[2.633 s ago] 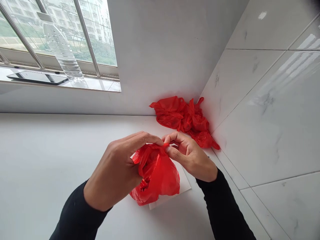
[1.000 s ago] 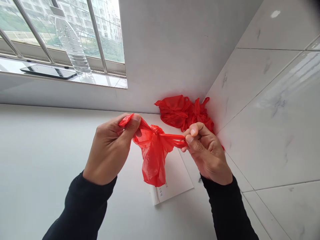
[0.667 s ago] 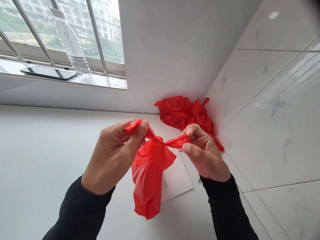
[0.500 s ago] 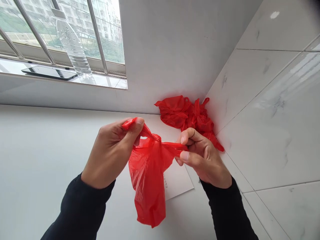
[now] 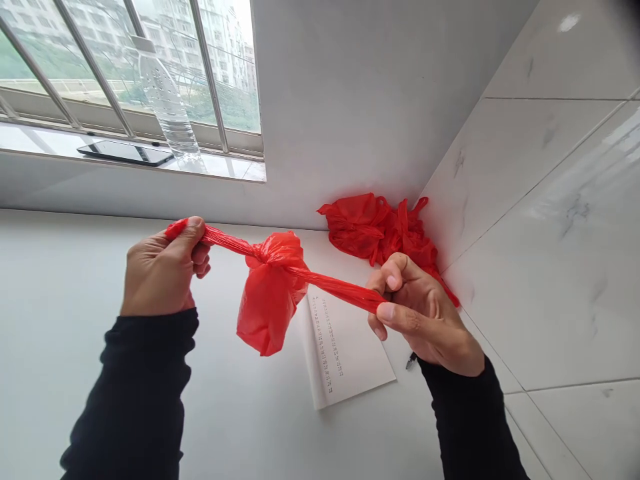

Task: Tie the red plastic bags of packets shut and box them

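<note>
A red plastic bag (image 5: 270,300) hangs in the air between my hands, above the white table (image 5: 90,373). Its two handle ends are twisted and pulled taut from a knot at its neck. My left hand (image 5: 163,263) is closed on one end, thumb on top. Between thumb and fingers, my right hand (image 5: 425,313) pinches the other end, lower and to the right. Below the bag lies an open notebook (image 5: 355,353) with handwritten columns of numbers. Whether anything is inside the bag cannot be seen.
Several crumpled red plastic bags (image 5: 380,227) are heaped in the corner against the wall. A clear water bottle (image 5: 173,113) and a dark tablet (image 5: 125,153) rest on the windowsill. Part of a pen (image 5: 411,361) shows beside my right wrist. Marble tiles (image 5: 560,267) cover the right wall.
My left hand has moved left and slightly up, stretching the handle ends apart. The knot has tightened, and the bag's body has risen and swung left, uncovering more of the notebook.
</note>
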### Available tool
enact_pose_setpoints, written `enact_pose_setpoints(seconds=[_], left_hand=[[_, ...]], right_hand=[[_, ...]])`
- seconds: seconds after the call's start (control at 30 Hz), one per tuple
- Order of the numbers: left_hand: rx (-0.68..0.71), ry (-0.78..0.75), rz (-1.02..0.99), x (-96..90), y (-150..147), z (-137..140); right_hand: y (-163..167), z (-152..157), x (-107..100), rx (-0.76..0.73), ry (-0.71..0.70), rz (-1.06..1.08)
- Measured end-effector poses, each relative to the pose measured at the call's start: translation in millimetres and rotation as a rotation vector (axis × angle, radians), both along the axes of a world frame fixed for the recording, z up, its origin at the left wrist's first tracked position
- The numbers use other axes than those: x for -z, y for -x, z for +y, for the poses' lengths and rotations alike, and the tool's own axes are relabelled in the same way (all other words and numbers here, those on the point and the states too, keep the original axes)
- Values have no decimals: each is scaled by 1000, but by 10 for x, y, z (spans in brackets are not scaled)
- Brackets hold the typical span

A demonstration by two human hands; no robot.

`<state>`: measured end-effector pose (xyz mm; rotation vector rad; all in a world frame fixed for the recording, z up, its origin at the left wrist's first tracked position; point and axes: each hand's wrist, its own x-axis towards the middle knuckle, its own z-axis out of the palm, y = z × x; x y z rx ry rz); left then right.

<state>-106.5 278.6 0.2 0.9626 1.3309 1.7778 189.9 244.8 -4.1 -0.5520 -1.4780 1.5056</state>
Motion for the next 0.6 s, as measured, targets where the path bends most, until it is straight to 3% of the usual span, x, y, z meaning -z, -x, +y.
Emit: enact_pose_setpoints(seconds=[0.1,0.23,0.3,0.43,0.5,0.6], left_hand=[[17,-17,27,-22,-22,-37],[195,-25,62,-56,-56,-95],[245,-24,83,-66,-32,-117],[203,57,240,-53,12,-178],[204,121,339,-16,-11,-217],[197,210,518,110,-125,-273]], right_hand=[[5,-65,-66,-25,1,-119],[19,-163,-135,-62,-16,-323],[14,-191,-133,-78,-70,-372],[12,-217,-86,-207,-245,-500],[23,-227,-85,-171,-336,-598],[21,-266,-139,-3,-390,-733]])
